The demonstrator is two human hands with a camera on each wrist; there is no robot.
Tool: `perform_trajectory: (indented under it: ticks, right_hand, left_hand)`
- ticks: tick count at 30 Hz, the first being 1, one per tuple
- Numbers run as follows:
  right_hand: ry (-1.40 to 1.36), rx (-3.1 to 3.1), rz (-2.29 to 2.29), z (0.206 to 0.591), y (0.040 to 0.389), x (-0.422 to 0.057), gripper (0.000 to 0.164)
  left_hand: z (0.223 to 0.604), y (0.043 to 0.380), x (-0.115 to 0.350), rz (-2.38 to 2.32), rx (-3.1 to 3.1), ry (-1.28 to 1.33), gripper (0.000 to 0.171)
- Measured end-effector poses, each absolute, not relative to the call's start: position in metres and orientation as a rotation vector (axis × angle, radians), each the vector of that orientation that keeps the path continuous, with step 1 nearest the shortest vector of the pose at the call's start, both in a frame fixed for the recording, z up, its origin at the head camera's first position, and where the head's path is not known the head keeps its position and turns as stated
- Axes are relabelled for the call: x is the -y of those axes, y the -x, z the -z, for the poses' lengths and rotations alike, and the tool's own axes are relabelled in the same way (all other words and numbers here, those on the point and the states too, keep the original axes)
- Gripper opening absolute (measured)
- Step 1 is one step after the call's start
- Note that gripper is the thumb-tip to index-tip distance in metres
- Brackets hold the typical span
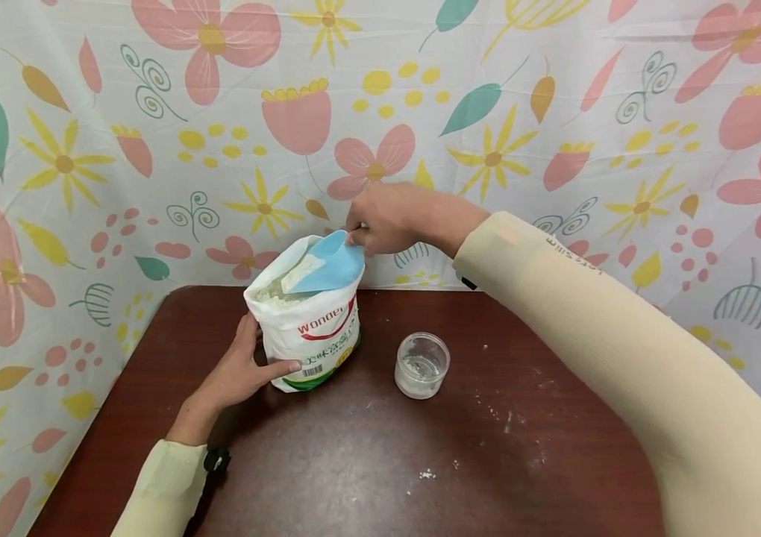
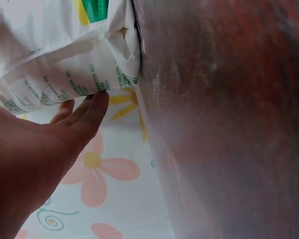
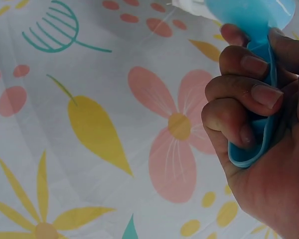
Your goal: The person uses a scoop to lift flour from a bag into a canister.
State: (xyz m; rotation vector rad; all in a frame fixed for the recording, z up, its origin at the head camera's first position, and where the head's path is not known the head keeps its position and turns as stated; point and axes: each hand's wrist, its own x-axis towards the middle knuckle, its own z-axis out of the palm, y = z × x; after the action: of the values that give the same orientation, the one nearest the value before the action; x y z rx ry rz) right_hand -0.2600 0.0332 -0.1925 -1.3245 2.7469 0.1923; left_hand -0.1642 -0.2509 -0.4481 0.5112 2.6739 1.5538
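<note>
A white bag of flour [image 1: 313,339] stands open-topped on the table, leaning a little. My left hand [image 1: 239,377] holds its lower left side, thumb across the front; in the left wrist view the fingers [image 2: 92,112] lie against the printed side. Above the bag's mouth, my right hand [image 1: 387,218] grips the handle of a light blue scoop [image 1: 333,265]. The scoop tilts down into the bag with white flour on it. In the right wrist view the fingers curl round the scoop's handle [image 3: 251,154]. A clear round jar [image 1: 422,365] stands right of the bag, with some white powder inside.
The dark reddish-brown table [image 1: 327,462] has small spills of white flour [image 1: 427,474] near the front and right of the jar. A white flower-print curtain [image 1: 380,97] hangs directly behind the table and along its left side.
</note>
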Motion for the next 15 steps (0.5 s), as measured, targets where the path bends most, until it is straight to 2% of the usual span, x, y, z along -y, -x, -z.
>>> perform_trajectory:
  ticks: [15]
  right_hand:
    - [1.497,-2.704,-0.036,0.193,0.259,-0.059,0.036]
  left_hand:
    - [0.448,0.165,0.251,-1.568,-2.665,-0.523,0.119]
